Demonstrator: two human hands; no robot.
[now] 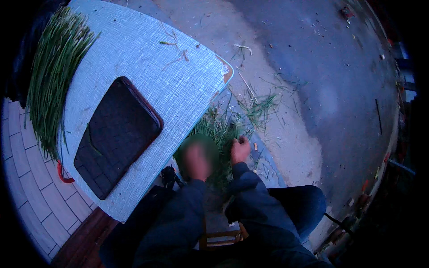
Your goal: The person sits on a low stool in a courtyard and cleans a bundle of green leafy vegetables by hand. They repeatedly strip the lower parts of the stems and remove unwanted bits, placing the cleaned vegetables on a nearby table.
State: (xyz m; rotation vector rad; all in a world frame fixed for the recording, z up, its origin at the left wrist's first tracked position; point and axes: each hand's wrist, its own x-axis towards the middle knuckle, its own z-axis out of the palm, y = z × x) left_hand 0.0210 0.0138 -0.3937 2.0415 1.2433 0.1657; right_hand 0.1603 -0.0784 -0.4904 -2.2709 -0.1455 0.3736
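Note:
A heap of long, thin, grass-like greens (214, 129) lies low between my knees, beside the table's edge. My left hand (197, 160) is over the near left part of this heap. A blurred patch covers it, so its fingers and anything in them cannot be made out. At the heap's right side is my right hand (240, 150), its fingers curled close to the stems. Whether it grips any of them is unclear. A large, neatly aligned bundle of the same greens (58, 80) rests along the table's far left edge, with its leaf ends hanging over.
The white patterned table (134, 47) stands at my left, bearing a dark tablet-like slab (117, 137) with a loose green blade on it. Root scraps (176, 47) lie near its far edge. Loose greens (261, 109) litter the concrete ground (301, 150). A wooden stool (221, 234) shows beneath me.

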